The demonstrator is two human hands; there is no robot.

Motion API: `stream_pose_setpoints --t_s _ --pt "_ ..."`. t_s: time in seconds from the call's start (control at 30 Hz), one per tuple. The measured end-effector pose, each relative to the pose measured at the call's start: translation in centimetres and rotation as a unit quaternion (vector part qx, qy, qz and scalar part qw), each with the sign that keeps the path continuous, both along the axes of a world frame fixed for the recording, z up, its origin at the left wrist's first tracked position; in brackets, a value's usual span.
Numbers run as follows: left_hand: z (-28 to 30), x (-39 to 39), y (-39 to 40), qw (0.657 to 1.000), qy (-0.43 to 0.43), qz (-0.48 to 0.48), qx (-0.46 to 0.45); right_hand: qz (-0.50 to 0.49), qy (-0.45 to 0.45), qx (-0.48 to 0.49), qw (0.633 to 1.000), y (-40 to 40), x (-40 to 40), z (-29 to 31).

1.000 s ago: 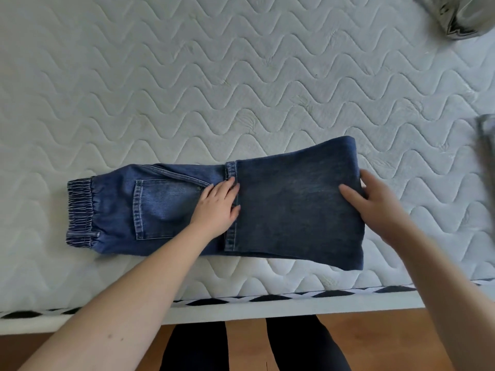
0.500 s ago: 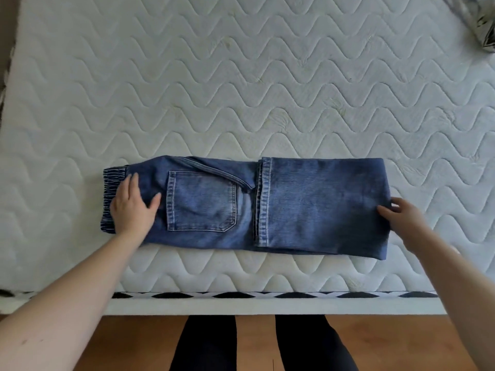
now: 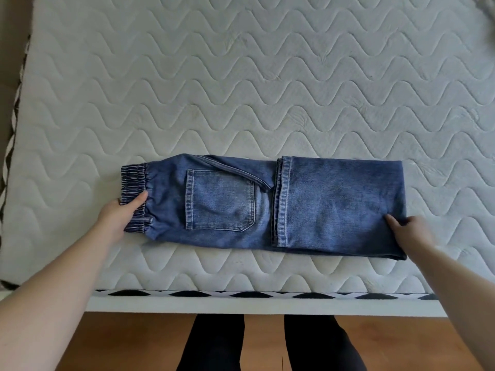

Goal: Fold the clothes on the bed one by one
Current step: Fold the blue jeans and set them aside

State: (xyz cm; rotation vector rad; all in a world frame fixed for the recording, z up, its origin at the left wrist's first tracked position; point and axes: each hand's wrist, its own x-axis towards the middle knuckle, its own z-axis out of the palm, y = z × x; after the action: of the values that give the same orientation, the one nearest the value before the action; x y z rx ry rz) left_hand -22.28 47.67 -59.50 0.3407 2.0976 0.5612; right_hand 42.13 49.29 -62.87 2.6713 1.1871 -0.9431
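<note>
On the bed, left hand pinches the folded jeans' waistband; right hand apparently grips the fold.

In front of me lies a bare white mattress, quilted all over in a wavy stitch, and a band of black diamonds runs along its near edge and up its left side. Below that band sits a plain white bed frame. Under it I see a warm brown wooden floor, lit by soft, even daylight.
</note>
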Motion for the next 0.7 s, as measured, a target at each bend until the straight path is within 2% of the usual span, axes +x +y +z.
stream_pose_setpoints --t_s 0.13,0.33,0.53,0.7 --pt "3.7 0.8 1.1 0.99 -0.122 -0.064 0.015 -0.009 -0.001 0.022 1.0 -0.5 0.0 -0.3" --pt "9.4 9.1 3.3 0.959 -0.166 -0.227 0.035 -0.029 0.021 0.038 0.999 -0.9 -0.2 0.3" --pt "13.4 21.6 5.5 0.93 -0.241 -0.268 0.071 -0.054 0.061 0.063 0.995 -1.4 -0.1 0.6" --pt "14.5 31.2 6.6 0.907 -0.272 -0.31 0.083 -0.088 0.138 0.075 0.984 -2.3 0.3 0.8"
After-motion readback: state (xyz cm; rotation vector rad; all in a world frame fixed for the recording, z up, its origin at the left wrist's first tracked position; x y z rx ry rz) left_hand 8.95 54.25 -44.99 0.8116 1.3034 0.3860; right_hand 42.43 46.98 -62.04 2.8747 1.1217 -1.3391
